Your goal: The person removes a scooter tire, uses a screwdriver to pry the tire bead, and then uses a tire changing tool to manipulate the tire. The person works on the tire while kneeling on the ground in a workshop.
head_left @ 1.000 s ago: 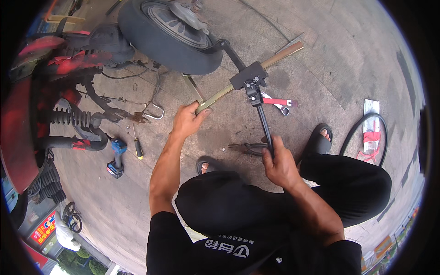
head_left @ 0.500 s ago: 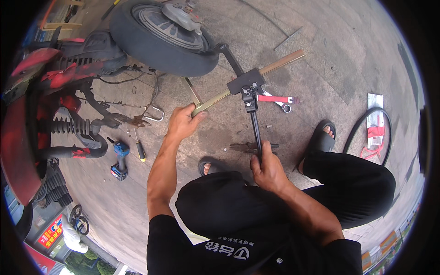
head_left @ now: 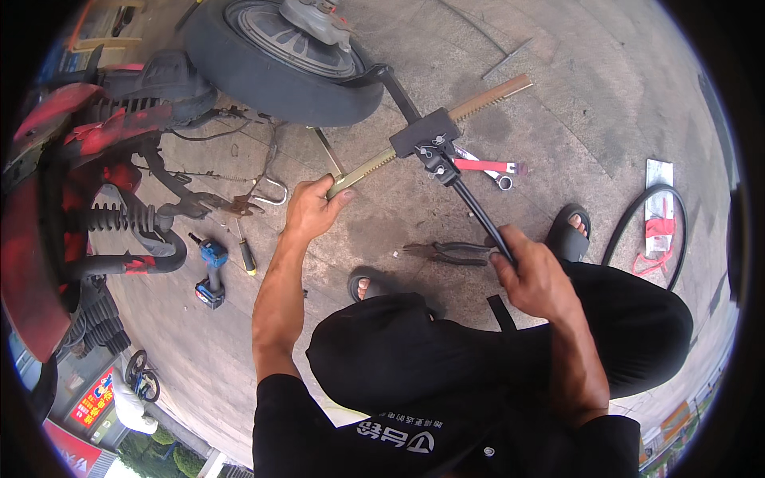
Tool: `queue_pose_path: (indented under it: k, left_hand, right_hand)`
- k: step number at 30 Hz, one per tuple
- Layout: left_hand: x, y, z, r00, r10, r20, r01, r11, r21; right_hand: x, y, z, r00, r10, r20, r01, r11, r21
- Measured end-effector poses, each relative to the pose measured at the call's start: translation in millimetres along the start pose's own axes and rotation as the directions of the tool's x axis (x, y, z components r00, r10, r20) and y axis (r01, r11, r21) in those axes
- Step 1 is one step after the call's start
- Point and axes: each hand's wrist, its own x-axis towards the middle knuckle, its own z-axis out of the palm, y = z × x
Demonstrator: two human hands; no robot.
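Note:
A tyre bead breaker with a toothed bar (head_left: pixel 490 97) reaches to the wheel's black tyre (head_left: pixel 279 92). Its dark sliding block (head_left: pixel 425 134) sits on the bar, and a hooked arm (head_left: pixel 401 95) from the block meets the tyre's right side. My left hand (head_left: pixel 311 209) is closed round the bar's near left end, where a second arm (head_left: pixel 327 150) runs toward the tyre. My right hand (head_left: pixel 532 275) is wrapped round the end of the black lever (head_left: pixel 478 209) hinged to the block. The hooked arm's far tip is hard to make out.
Pliers (head_left: pixel 454 253) lie between my feet. A wrench (head_left: pixel 504 182) and a red strip-like tool (head_left: pixel 482 166) are beside the block. At left are a blue cordless driver (head_left: pixel 212 267), a screwdriver (head_left: pixel 248 259) and a red scooter (head_left: pixel 40 239). A black hoop (head_left: pixel 677 239) lies right.
My right hand has swung the lever to the right, uncovering the pliers' handles. My left hand stays on the bar; the bar and block have shifted slightly.

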Motion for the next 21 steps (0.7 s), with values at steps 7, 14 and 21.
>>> queue_pose_path:
  k: [7, 14, 21]
  left_hand:
    - [-1, -4, -6, 0.997, -0.070, 0.010, 0.070, 0.998, 0.002]
    - [3, -6, -7, 0.997, -0.070, 0.020, 0.072, 0.994, -0.085]
    - [4, -12, -13, 0.997, -0.043, 0.060, 0.042, 0.999, 0.013]
  right_hand:
    - [5, -3, 11, 0.999, 0.027, -0.029, -0.027, 1.000, 0.002]
    - [2, -32, 91, 0.983, 0.050, -0.179, 0.000, 0.963, 0.269]
    - [-10, -9, 84, 0.987, 0.089, -0.132, -0.063, 0.980, 0.190]
